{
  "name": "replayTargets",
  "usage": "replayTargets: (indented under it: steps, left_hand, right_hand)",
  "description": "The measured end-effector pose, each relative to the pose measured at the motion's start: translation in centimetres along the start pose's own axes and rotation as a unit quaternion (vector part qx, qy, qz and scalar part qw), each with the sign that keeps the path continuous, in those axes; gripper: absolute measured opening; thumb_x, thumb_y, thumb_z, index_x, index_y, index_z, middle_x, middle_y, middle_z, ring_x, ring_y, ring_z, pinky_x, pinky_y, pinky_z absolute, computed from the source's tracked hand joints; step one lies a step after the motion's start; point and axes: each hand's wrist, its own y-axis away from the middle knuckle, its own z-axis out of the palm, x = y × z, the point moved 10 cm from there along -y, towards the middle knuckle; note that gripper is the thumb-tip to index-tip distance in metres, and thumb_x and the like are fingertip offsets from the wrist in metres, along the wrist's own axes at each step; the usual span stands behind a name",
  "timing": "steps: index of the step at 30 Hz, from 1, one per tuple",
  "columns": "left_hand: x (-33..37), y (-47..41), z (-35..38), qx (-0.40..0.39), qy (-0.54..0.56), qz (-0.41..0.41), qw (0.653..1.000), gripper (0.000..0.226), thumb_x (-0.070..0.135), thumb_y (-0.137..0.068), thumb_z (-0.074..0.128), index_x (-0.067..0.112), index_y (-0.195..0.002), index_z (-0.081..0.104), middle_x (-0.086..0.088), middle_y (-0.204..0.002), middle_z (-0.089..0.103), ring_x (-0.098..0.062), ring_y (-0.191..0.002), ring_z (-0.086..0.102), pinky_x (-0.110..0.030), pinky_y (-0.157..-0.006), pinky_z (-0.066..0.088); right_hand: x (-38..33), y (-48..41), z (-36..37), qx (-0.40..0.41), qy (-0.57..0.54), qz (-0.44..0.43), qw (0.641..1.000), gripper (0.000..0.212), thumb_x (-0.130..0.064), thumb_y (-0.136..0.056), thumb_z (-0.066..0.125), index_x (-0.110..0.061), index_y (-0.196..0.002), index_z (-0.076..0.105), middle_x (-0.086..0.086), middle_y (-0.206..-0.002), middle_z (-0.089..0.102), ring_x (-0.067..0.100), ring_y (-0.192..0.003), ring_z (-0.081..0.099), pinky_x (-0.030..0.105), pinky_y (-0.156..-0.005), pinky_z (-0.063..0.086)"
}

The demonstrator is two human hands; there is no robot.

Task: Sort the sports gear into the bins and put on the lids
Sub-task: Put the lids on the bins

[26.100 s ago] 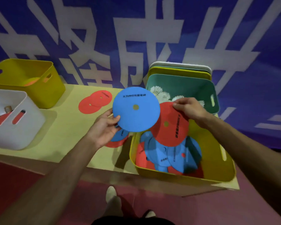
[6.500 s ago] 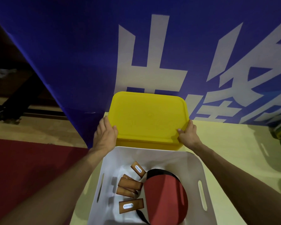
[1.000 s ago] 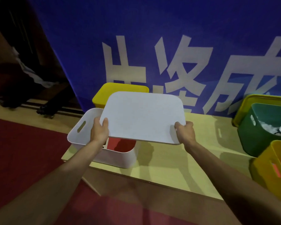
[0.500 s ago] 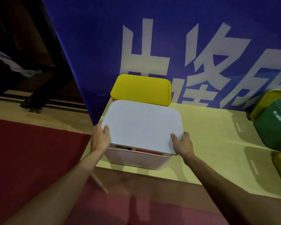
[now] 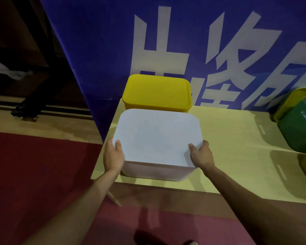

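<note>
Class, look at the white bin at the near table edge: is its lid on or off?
On. The white lid covers the white bin, hiding its contents; both hands grip the lid's near corners.

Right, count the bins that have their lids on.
2. The white bin sits at the table's near left corner, both hands on its lid; the yellow bin stands right behind it, lidded. The bins at the right edge are cut off, so I can't tell.

A single head-worn view looks forward and down, close over the near edge of a table (image 5: 237, 156), facing a blue banner (image 5: 99, 50); both forearms reach in from below.
</note>
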Motion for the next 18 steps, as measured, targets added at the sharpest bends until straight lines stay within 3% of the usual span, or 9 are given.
replayTargets:
  steps: [11,18]
  left_hand:
    - [-0.41,0.43,-0.11,-0.043,0.054,0.003,0.998,0.036,0.025,-0.102,0.032,0.013,-0.133,0.047,0.003,-0.11,0.056,-0.016,-0.1,0.054,-0.03,-0.082,0.039]
    - [-0.74,0.75,-0.22,-0.023,0.051,0.028,0.998,0.038,0.024,-0.103,0.026,0.012,-0.135,0.045,-0.006,-0.124,0.058,-0.018,-0.108,0.054,-0.031,-0.087,0.042]
  right_hand:
    - [0.45,0.03,0.18,0.006,0.001,-0.017,1.0,0.059,-0.039,-0.095,0.049,-0.006,-0.14,0.029,0.013,-0.133,0.051,0.034,-0.116,0.052,0.039,-0.086,0.044]
    - [0.29,0.64,-0.02,0.009,-0.004,-0.061,0.998,0.058,-0.044,-0.095,0.048,-0.008,-0.139,0.033,0.009,-0.13,0.054,0.03,-0.111,0.054,0.033,-0.079,0.042]
